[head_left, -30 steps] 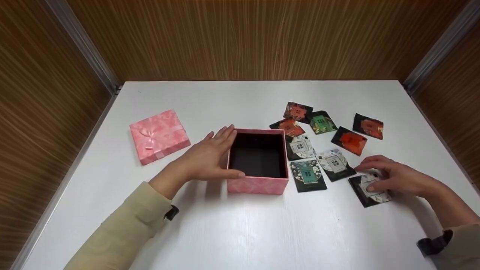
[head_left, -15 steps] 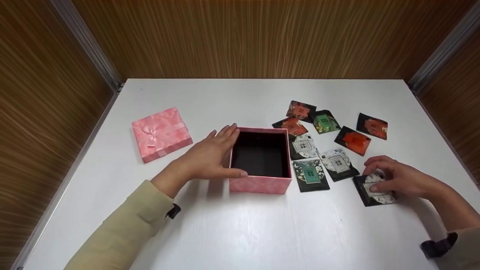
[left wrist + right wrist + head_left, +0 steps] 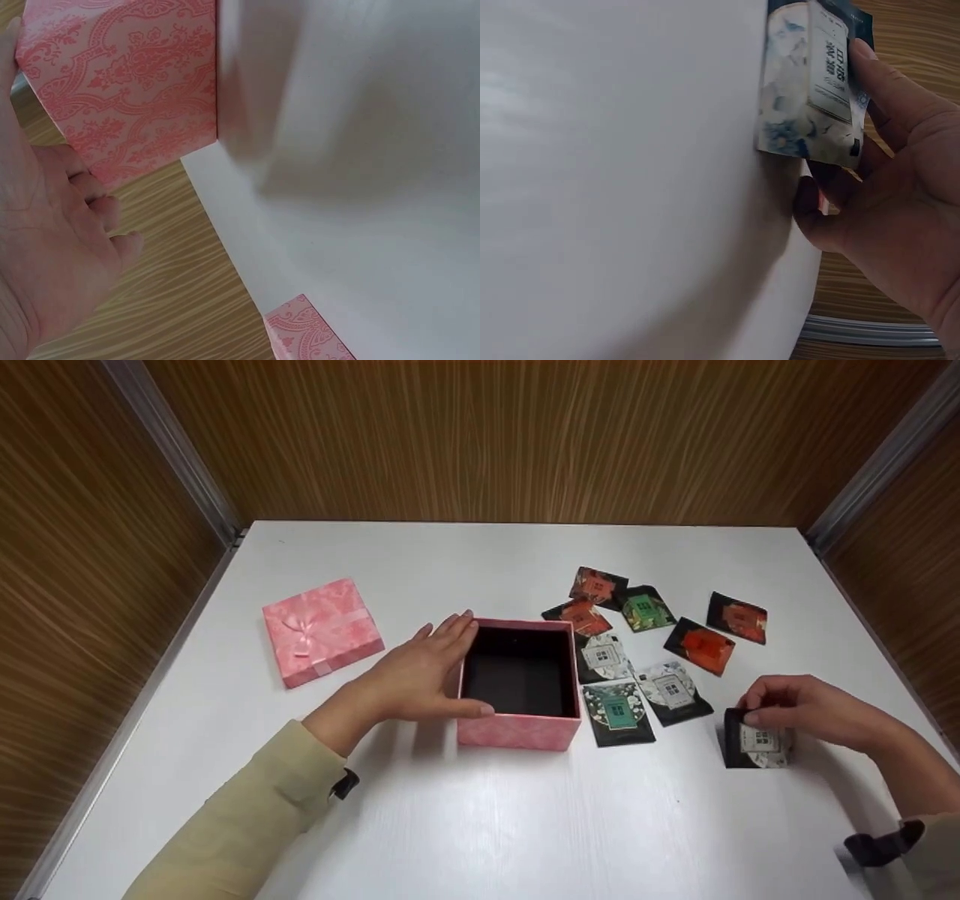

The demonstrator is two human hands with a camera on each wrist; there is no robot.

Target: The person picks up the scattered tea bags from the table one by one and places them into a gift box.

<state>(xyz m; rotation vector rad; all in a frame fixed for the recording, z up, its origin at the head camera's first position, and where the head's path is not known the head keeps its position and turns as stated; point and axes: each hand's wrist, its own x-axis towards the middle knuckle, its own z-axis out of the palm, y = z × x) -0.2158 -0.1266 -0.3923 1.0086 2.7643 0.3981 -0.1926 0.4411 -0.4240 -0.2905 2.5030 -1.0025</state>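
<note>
A pink patterned box (image 3: 517, 733) with a dark inside stands lidless at mid table. My left hand (image 3: 420, 679) rests along its left rim, fingers straight and thumb over the front corner; the left wrist view shows the palm beside the box's patterned wall (image 3: 127, 82). At the right, my right hand (image 3: 817, 712) pinches a black-and-white floral sachet (image 3: 759, 741) between thumb and fingers. The sachet is tipped up, its lower edge close over the table. In the right wrist view the thumb lies on the sachet's (image 3: 810, 82) label side, with the fingers behind it.
The pink lid (image 3: 322, 630) with a bow lies at the left. Right of the box are several flat sachets, among them a green-labelled one (image 3: 619, 712), a white one (image 3: 673, 692) and an orange one (image 3: 701, 645). Wood-grain panels (image 3: 480, 442) border the white table.
My right fingers have lifted the upper edge of the white floral sachet, which lay flat under them before. The left hand keeps its place on the box.
</note>
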